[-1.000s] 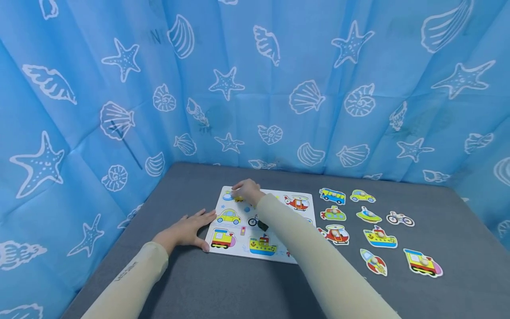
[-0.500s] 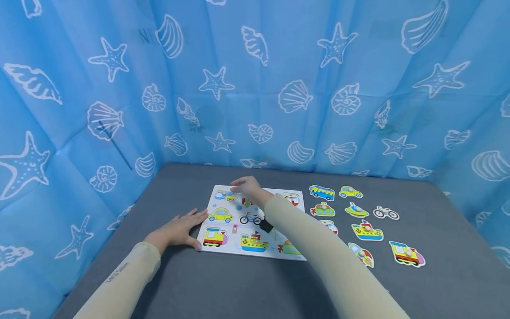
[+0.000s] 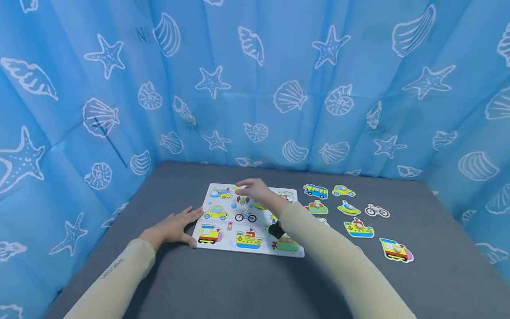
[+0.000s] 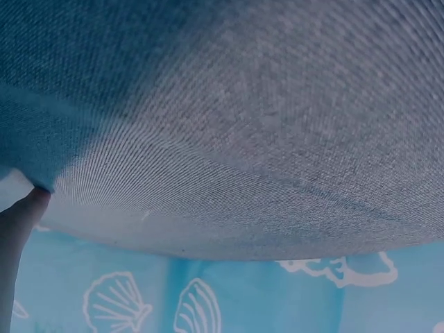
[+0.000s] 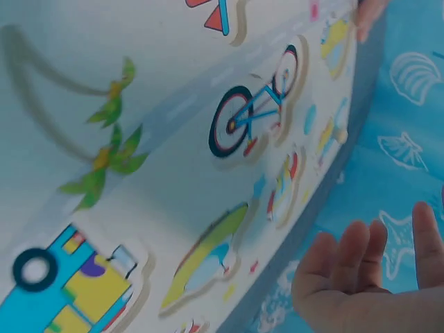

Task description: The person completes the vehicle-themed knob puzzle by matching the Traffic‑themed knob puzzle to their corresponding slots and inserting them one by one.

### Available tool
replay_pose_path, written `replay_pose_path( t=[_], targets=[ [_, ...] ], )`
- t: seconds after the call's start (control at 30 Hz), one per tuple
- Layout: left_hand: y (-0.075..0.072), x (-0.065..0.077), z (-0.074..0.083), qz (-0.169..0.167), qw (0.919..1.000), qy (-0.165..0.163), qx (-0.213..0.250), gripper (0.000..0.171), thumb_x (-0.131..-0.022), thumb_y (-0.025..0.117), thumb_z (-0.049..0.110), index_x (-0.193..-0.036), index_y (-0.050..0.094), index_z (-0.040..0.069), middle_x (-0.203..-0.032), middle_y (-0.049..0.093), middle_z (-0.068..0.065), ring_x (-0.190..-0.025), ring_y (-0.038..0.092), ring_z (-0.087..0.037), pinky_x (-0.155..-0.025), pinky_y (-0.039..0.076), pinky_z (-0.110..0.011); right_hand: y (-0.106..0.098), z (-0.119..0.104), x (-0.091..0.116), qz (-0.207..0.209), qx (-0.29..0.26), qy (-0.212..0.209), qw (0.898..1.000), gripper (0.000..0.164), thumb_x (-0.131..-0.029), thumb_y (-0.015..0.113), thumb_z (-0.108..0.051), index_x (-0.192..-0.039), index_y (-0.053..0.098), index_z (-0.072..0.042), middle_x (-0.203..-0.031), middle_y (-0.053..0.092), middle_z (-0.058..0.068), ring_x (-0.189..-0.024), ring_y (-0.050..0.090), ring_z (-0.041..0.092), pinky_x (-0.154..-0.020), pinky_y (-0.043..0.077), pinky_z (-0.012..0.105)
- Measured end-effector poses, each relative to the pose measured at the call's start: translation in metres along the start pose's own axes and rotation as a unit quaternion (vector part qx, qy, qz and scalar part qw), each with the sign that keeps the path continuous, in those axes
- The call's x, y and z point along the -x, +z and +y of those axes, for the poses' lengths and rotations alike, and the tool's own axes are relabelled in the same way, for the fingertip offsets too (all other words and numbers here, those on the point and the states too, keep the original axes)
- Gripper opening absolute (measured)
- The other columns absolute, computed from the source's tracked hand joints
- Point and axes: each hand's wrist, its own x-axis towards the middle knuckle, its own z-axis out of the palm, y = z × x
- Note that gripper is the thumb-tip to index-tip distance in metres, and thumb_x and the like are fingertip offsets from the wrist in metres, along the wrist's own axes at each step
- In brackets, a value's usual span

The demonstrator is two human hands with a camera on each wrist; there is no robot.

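Note:
A white vehicle puzzle board (image 3: 229,243) lies on the grey table. My left hand (image 3: 173,227) rests flat, fingers spread, at its left edge, with the thumb by the near corner; one finger (image 4: 21,222) shows in the left wrist view. My right hand (image 3: 260,191) hovers over the far part of the board, right of the airplane piece (image 3: 220,193), whose knob stands up at the far left. Its fingers are loosely bent and hold nothing in the right wrist view. Pictured shapes around it include the rocket (image 3: 241,200) and bicycle (image 3: 245,216).
Loose knobbed pieces lie right of the board: bus (image 3: 316,191), car (image 3: 343,190), submarine (image 3: 317,207), flying saucer (image 3: 349,208), bicycle piece (image 3: 376,210), ship (image 3: 359,227) and train (image 3: 396,250). My right sleeve (image 3: 318,241) covers others partly. A blue shell-print curtain (image 3: 239,110) stands behind.
My right hand has come away from the airplane piece and moved right over the board. The left hand stays at the board's edge. The head view has turned slightly right.

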Motion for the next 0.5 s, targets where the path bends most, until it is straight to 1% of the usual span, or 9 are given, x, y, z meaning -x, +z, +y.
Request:
replay_pose_path(
  t=[0.2, 0.5],
  targets=[
    [-0.007, 0.001, 0.001, -0.005, 0.9999, -0.013, -0.002, 0.113, -0.069, 0.077, 0.061, -0.154, 0.024, 0.009, -0.159, 0.022, -0.015, -0.145, 0.011, -0.041, -0.107, 0.01, -0.07, -0.015, 0.001, 0.014, 0.007, 0.001, -0.004, 1.0, 0.037, -0.095, 0.064, -0.019, -0.132, 0.061, -0.012, -0.129, 0.056, 0.014, -0.124, 0.05, 0.033, -0.103, 0.038, 0.056],
    [-0.003, 0.0, 0.003, -0.013, 0.9998, -0.014, 0.0, 0.113, -0.069, 0.077, 0.06, -0.155, 0.024, 0.009, -0.159, 0.021, -0.015, -0.145, 0.011, -0.042, -0.108, 0.01, -0.07, -0.036, 0.012, 0.035, 0.001, 0.004, 0.005, 1.0, 0.043, -0.096, 0.063, -0.023, -0.137, 0.055, -0.01, -0.13, 0.056, 0.014, -0.122, 0.051, 0.035, -0.104, 0.037, 0.056]
  ],
)
